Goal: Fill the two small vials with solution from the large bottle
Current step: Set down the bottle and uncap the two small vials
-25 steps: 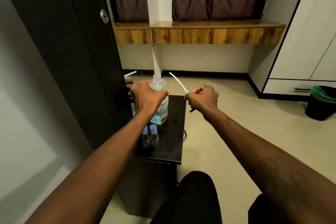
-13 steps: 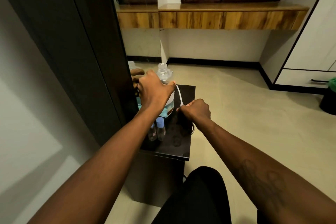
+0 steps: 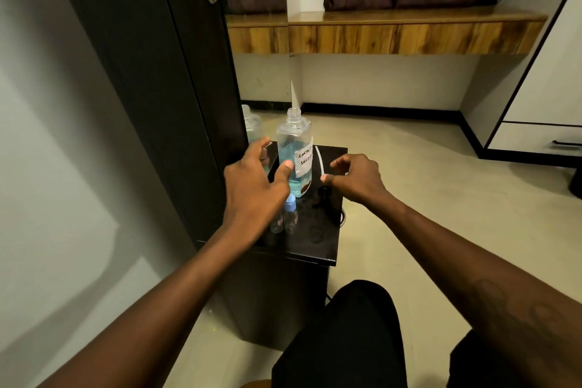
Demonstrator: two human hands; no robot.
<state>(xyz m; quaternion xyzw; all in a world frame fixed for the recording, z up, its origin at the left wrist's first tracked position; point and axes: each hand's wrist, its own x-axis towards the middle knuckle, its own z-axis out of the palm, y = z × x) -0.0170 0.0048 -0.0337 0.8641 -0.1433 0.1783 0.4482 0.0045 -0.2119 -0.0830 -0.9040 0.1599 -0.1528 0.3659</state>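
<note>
Both hands hover with fingers spread, gripping nothing: the left hand [image 3: 252, 186] just beside the large bottle [image 3: 294, 151], the right hand [image 3: 356, 179] near a white tube [image 3: 319, 161] lying on the black table [image 3: 318, 239]. The uncapped bottle stands upright, part-filled with blue solution. Two blue-capped vials [image 3: 285, 217] stand in front of it, half hidden by the left hand.

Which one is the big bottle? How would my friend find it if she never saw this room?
Look for the small black table beside the tall dark wardrobe door. At its far end stands the big bottle, clear, uncapped and part full of blue liquid. Unlike the two tiny blue-capped vials nearer the person, it is tall and has a handwritten white label.
</note>
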